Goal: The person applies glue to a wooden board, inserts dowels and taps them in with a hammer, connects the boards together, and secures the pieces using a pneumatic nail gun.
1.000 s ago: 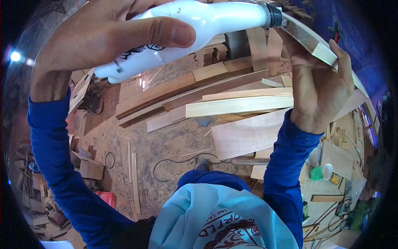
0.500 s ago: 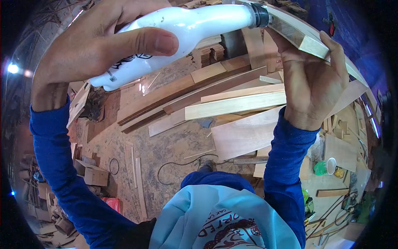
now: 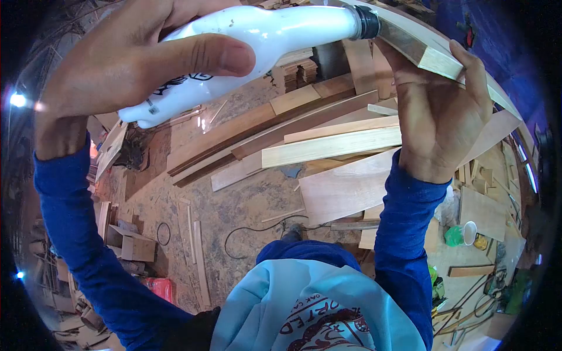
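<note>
My left hand (image 3: 140, 64) is wrapped round a white plastic bottle (image 3: 263, 41) with a black neck, thumb across its near side. The bottle lies nearly level, its black tip against or just beside the edge of a wooden board (image 3: 404, 38). I cannot make out any liquid at the tip. My right hand (image 3: 442, 111) supports that board from below, with fingers closed round its end; some fingers are hidden behind the wood. The pale end face of the board points toward me.
Long planks (image 3: 333, 146) lie stacked on the dirty floor below my hands. A plywood sheet (image 3: 345, 187) leans over them. To the right are a green and white cup (image 3: 468, 233) and cables; a cardboard box (image 3: 138, 245) and wood scraps are at left. A black cord (image 3: 234, 234) crosses the floor.
My left hand and the rear of the bottle have shifted slightly left. The bottle's tip stays at the board, and my right hand has barely moved.
</note>
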A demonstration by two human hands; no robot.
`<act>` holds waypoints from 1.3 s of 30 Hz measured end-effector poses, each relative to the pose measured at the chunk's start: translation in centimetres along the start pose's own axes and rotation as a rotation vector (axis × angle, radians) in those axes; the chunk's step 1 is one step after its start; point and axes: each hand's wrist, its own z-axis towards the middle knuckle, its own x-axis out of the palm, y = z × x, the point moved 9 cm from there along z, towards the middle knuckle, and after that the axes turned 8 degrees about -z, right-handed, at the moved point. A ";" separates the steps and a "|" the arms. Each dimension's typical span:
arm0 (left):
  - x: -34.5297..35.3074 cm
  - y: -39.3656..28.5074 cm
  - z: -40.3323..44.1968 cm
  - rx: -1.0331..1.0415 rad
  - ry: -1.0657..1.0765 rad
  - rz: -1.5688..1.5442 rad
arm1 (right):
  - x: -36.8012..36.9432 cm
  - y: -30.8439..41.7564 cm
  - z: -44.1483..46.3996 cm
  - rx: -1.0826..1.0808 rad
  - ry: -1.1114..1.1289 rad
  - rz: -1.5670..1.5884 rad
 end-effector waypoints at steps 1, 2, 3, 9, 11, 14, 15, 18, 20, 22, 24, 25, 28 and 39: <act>-0.1 -0.3 0.1 -0.001 0.001 0.001 | -0.1 -0.2 -0.1 -0.001 -0.004 0.015; -0.3 -0.3 0.2 -0.027 -0.013 -0.043 | 0.0 -0.4 -0.1 -0.001 -0.005 0.030; -0.4 -0.4 0.1 -0.056 -0.029 -0.088 | 0.1 -0.5 -0.1 0.004 -0.002 0.032; -0.5 -1.2 -0.6 -0.239 -0.145 -0.350 | 0.3 -1.1 -0.1 0.071 -0.010 0.099; -0.5 -1.6 -0.7 -0.282 -0.187 -0.438 | 0.2 -1.1 -0.1 0.090 -0.050 0.087; -0.3 -1.2 -1.3 -0.350 -0.251 -0.583 | 0.9 -1.4 -0.5 0.140 -0.013 0.126; -0.2 -1.0 -1.6 -0.369 -0.272 -0.635 | 1.0 -1.6 -0.6 0.141 -0.005 0.120; -1.1 -1.4 -1.6 -0.194 -0.297 -0.646 | -0.1 -1.3 -1.2 0.100 -0.118 0.059; -0.9 -1.1 -1.6 -0.214 -0.283 -0.611 | 0.2 -0.5 -0.7 0.072 -0.068 0.062; -0.5 -0.8 -1.8 -0.235 -0.268 -0.582 | 0.8 0.5 -0.2 0.049 -0.018 0.059; -0.1 -0.6 -2.0 -0.252 -0.257 -0.557 | 2.0 1.2 0.1 0.075 0.066 0.089; 0.1 -0.5 -2.2 -0.263 -0.252 -0.543 | 2.2 1.4 0.1 0.075 0.072 0.078; 0.0 -0.6 -2.7 -0.303 -0.238 -0.470 | 3.5 1.7 -0.1 0.042 0.137 0.079; -0.1 0.3 -2.3 0.014 -0.200 -0.209 | 2.5 1.2 -0.4 0.069 0.057 0.084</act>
